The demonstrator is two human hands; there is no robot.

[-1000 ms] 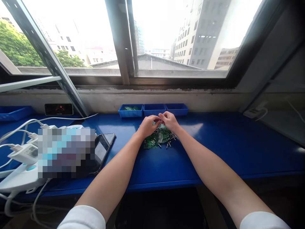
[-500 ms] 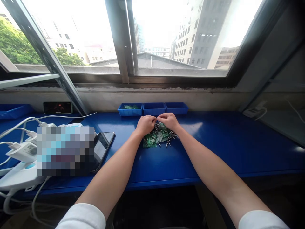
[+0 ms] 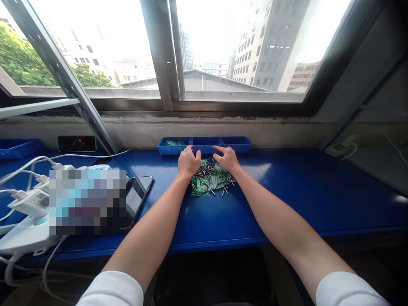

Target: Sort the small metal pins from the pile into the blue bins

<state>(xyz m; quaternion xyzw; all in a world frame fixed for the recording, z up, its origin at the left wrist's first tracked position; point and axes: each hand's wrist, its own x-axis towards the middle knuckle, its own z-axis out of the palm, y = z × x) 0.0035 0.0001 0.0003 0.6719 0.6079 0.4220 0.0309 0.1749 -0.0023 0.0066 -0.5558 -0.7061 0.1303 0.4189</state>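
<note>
My left hand (image 3: 188,163) is open, thumb and index finger apart. It hovers at the left edge of a pile of small metal pins (image 3: 208,168) and crumpled green clear packets (image 3: 200,186), just in front of the left blue bin (image 3: 174,150). My right hand (image 3: 227,160) is over the pile's back right side, index finger stretched forward and thumb apart from it. A tiny pale speck shows by that fingertip, in front of the middle blue bin (image 3: 205,149); whether the finger touches it I cannot tell. Green packets lie in the left bin.
To the right in the bin row stands another blue bin (image 3: 236,145). On the left are a phone (image 3: 142,193), a white power strip (image 3: 25,238) with chargers and cables, and a blurred patch. Another phone (image 3: 77,144) leans at the wall near a metal post (image 3: 92,114).
My hands were together, fingertips meeting above the pile. Now they are apart: the left has moved left and opened, and the right index finger has extended toward the bins.
</note>
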